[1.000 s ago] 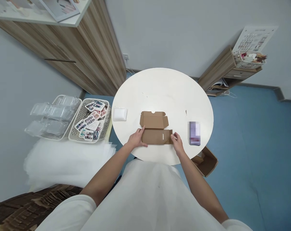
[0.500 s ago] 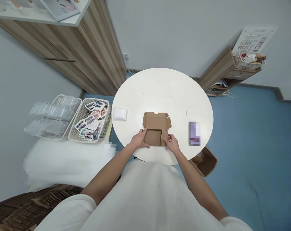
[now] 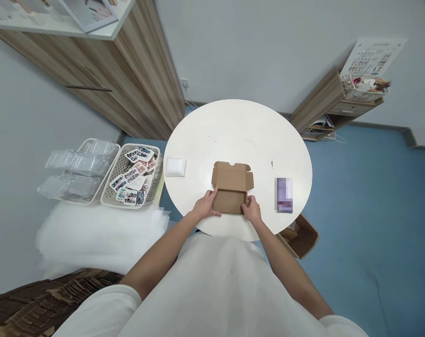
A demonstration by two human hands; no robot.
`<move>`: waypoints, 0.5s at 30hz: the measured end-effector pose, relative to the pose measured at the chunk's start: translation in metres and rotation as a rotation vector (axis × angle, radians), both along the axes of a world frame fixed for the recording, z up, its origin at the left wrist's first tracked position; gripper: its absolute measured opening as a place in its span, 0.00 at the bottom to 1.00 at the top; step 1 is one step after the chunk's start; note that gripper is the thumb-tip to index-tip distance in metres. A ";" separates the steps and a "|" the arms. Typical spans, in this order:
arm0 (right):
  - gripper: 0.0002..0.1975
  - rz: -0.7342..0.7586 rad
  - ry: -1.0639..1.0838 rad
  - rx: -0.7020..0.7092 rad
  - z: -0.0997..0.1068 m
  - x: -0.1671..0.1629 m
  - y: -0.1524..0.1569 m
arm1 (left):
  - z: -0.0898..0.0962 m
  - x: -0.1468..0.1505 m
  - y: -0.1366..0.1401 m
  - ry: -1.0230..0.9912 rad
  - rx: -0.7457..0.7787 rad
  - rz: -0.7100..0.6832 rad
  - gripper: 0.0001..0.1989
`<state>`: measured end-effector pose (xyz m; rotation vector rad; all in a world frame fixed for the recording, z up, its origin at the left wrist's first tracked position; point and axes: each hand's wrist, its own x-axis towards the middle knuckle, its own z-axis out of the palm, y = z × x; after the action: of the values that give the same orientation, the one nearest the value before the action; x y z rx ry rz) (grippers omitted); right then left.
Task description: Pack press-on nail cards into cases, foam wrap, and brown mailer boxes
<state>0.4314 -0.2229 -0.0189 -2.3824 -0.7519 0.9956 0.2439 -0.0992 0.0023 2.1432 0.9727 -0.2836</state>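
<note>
A small brown cardboard box [image 3: 230,195] lies on the round white table [image 3: 237,135] near its front edge, with its lid flap open toward the far side. My left hand [image 3: 207,206] presses against the box's left wall. At the right wall, my right hand [image 3: 251,209] holds the folded-in side flap. A white padded pouch [image 3: 175,166] lies to the left of the box. To the right rests a blurred purple card or phone [image 3: 284,194].
A white basket [image 3: 132,175] of patterned cards and a tray of clear plastic cases [image 3: 77,168] stand at the left. White foam sheets [image 3: 93,236] and flat brown cardboard [image 3: 47,295] lie below them. An open cardboard carton [image 3: 300,236] sits on the blue floor at the right.
My right hand folded the box's right side flap inward, then upright against the tray. The box slid slightly to the right, and both hands closed in on its sides.
</note>
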 end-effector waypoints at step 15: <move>0.26 -0.254 0.442 0.176 0.020 -0.015 -0.031 | -0.014 -0.024 -0.036 -0.337 -0.377 0.455 0.36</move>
<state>0.4161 -0.2537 0.0013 -1.9461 -0.3461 1.2278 0.2195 -0.1351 -0.0119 1.5176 1.0739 0.1103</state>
